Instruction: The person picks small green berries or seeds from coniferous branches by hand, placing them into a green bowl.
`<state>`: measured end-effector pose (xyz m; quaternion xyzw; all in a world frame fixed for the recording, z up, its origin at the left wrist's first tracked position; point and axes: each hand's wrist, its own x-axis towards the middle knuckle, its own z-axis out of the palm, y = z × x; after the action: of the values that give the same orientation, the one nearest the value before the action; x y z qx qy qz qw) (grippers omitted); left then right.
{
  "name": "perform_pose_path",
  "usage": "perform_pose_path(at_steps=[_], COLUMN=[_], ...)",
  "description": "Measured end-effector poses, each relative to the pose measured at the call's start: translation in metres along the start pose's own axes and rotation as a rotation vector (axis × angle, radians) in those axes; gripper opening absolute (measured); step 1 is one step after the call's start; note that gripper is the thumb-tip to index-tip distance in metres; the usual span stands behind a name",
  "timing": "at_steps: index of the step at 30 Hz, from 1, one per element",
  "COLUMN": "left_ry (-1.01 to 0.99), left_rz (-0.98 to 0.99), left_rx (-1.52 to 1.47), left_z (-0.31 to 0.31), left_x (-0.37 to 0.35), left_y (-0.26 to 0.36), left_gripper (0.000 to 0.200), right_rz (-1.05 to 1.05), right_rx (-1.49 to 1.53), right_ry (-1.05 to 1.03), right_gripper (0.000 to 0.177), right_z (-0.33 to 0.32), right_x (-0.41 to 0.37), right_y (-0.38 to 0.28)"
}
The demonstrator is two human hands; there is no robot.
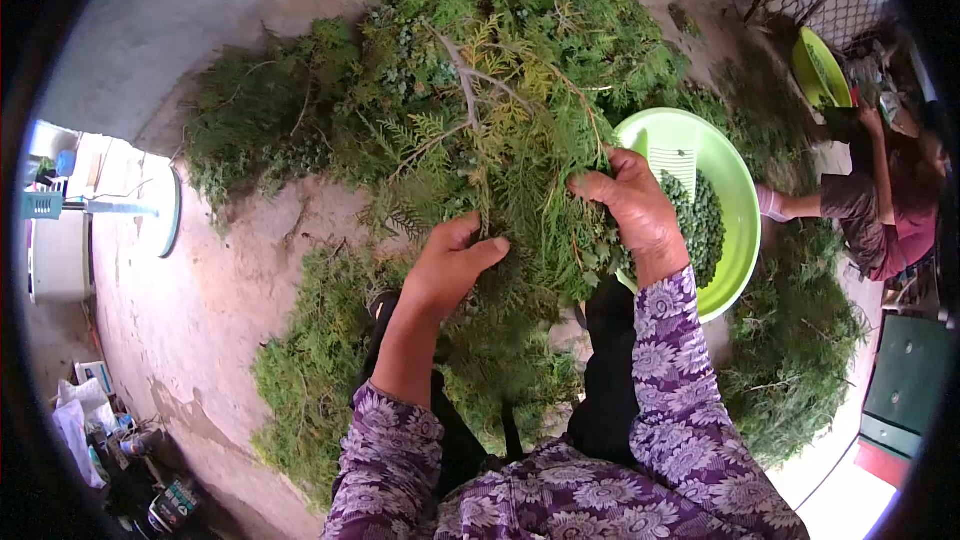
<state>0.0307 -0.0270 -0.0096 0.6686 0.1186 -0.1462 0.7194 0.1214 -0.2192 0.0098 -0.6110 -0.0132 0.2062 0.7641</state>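
A leafy evergreen branch (525, 165) with a bare grey woody stem spreads out in front of me. My left hand (452, 262) is closed on its lower left foliage, thumb against the fingers. My right hand (640, 202) pinches the right side of the same branch, between thumb and fingers. Just beyond my right wrist stands a light green basin (742, 195), partly covered by that hand and forearm. Small round green cones (705, 240) fill part of it, and a ribbed section shows at its upper left.
Heaped evergreen cuttings (270, 105) lie along the wall, and more cuttings (310, 360) surround my legs. At the right, another person (890, 200) sits near a second green basin (815, 65). A pedestal fan (170, 210) stands at the left; assorted items (120, 450) lie lower left.
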Motion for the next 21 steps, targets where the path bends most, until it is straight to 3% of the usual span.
perform_pose_path(at_steps=[4,8,11,13,15,17,18,20,21], left_ry=[-0.068,-0.049,0.06,0.117,0.175,0.427,0.433,0.329,0.428], left_rz=[-0.195,-0.161,-0.163,-0.142,-0.117,-0.143,-0.138,-0.077,-0.058], left_rx=[-0.558,-0.588,-0.601,-0.6,-0.599,-0.588,-0.59,-0.66,-0.702], left_z=[0.003,0.0,-0.003,-0.007,-0.012,-0.019,-0.026,-0.039,-0.036], left_x=[-0.002,-0.002,0.006,0.005,0.004,0.004,0.004,0.0,-0.002], left_y=[0.012,0.007,-0.005,-0.002,0.001,-0.002,-0.003,-0.004,0.002], left_gripper=[0.031,0.032,0.031,0.033,0.035,0.034,0.034,0.036,0.033], right_rz=[0.012,-0.009,-0.046,-0.165,-0.198,-0.218,-0.221,-0.13,-0.101], right_rx=[-0.279,-0.257,-0.444,-0.874,-0.763,-0.491,-0.49,-0.288,-0.168], right_ry=[-0.014,-0.029,-0.008,0.102,0.144,0.182,0.175,0.017,-0.107], right_gripper=[0.029,0.035,0.037,0.042,0.042,0.042,0.042,0.038,0.034], right_z=[-0.004,-0.003,0.002,0.009,0.004,0.001,0.0,0.0,0.004], right_x=[0.007,0.01,0.012,0.012,0.017,0.02,0.019,0.014,0.01], right_y=[0.0,0.002,0.001,-0.001,0.012,0.018,0.017,0.012,0.009])
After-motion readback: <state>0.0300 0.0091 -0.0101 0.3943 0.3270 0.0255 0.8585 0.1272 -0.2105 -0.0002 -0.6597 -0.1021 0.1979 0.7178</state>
